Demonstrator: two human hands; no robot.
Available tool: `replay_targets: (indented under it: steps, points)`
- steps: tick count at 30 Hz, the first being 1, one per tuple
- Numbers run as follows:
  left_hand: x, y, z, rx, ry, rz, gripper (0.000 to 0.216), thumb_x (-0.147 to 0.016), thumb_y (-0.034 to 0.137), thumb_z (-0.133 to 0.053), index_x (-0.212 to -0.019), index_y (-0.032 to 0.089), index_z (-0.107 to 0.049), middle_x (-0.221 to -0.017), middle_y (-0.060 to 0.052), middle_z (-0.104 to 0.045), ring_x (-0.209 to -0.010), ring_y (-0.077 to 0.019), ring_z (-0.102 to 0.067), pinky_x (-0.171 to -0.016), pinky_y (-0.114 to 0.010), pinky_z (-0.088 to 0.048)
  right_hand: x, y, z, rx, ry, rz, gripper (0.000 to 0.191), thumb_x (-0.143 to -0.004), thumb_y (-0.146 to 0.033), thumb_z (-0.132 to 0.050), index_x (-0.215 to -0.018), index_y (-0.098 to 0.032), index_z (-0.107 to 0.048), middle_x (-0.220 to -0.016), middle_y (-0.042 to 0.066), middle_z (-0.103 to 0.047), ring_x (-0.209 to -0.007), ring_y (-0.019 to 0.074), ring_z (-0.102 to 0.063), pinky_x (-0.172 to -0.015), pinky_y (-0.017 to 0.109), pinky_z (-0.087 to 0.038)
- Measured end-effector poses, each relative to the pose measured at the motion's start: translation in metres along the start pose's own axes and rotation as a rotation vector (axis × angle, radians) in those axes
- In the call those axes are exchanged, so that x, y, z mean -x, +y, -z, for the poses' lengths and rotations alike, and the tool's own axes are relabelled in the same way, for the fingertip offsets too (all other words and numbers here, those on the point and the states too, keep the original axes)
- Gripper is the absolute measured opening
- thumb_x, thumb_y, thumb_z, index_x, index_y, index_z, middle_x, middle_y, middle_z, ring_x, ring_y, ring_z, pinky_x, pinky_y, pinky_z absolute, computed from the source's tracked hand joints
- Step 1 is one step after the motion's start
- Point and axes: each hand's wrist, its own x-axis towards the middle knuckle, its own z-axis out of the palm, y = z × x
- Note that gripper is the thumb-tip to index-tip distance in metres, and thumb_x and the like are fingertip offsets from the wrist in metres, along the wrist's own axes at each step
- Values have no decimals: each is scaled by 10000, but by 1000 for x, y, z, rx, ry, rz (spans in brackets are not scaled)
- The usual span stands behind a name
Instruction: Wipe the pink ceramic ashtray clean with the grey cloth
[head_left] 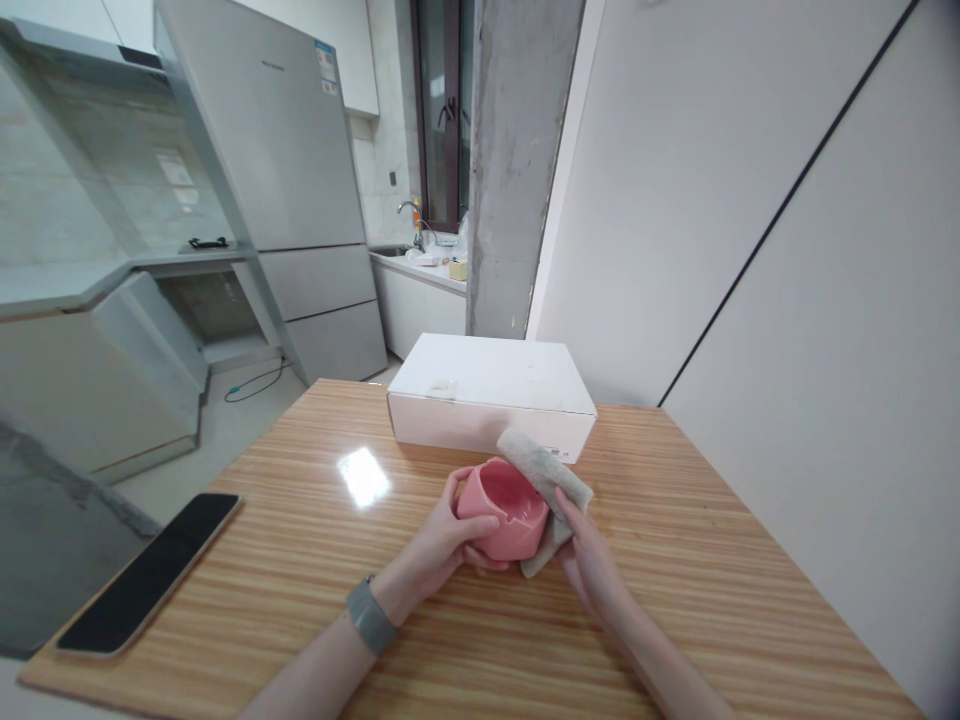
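- Presently, head view (the only one): pink container (517,543) held before the body over the wood-grain table (300,520), on the near side of the white box (487,375). Mouth tilted up; rim notched. Whether its base touches the tabletop: cannot tell.
- Risk 1: slip of the container. Likely cause: smooth-looking, angled walls held by one hand only; a hard push from the cloth side could twist it out of the grip.
- Risk 2: gray cloth (544,470) snagging at the rim notch or bunching. Likely cause: its loose ends, one reaching up past the rim, the other hanging below the fingers.
- Risk 3: a knock against the box, if the container or cloth is swung away from the body; judged minor. Black phone (154,575) lies well apart at the left edge, so low concern.
- Left hand (450,530): curled round the container's left side, thumb across the near wall, lower fingers beneath. Forearm comes in from lower left, gray band (370,616) at the wrist.
- Right hand (583,555): closed on the folded cloth, index finger extended along it, pressing it beside the container's right side. Forearm slants in from lower right.
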Motion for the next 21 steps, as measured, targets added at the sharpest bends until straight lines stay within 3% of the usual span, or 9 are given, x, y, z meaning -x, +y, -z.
replay_targets:
  steps: [2, 8, 13, 18, 21]
  points:
    - [0, 0, 1, 15, -20, -3, 757, -663, 207, -808, -1251, 283, -339, -1354, -139, -472, -852, -265, -682, -580, -403, -614, 0, -2, -1, -13, -14, 12, 367, -729, -430, -765, -1027, -220, -728, -1078, 28, -764, -1071, 227, -670, -928, 295, -530]
    - [0, 2, 2, 209, -136, 39, 432, -855, 331, -629, -1218, 265, -404, -1357, -133, -488, -1016, -308, -649, -701, -492, -598, -1, -10, -6, -31, 25, 42, 355, -699, -408, -784, -971, -185, -738, -1041, 68, -772, -1098, 254, -663, -967, 305, -516]
    - [2, 2, 0, 218, -165, 36, 524, -833, 278, -667, -1279, 291, -394, -1381, -125, -482, -1034, -312, -639, -729, -504, -588, 2, -13, -9, -52, 12, 42, 361, -689, -409, -790, -982, -206, -737, -1033, 35, -776, -1116, 273, -653, -1017, 368, -496]
    - [2, -4, 0, 193, -203, 53, 506, -846, 321, -639, -1302, 179, -471, -1268, -184, -579, -980, -303, -650, -718, -430, -589, 4, -11, -10, -80, -18, 11, 354, -701, -405, -783, -975, -186, -737, -1006, 52, -781, -1102, 277, -662, -973, 372, -526]
    - [3, -5, 0, 171, -208, 58, 489, -836, 297, -643, -1288, 172, -503, -1240, -182, -604, -971, -312, -653, -708, -433, -586, 4, -9, -9, -89, -26, 2, 331, -723, -399, -760, -983, -196, -733, -1008, 43, -779, -1098, 272, -666, -952, 362, -539]
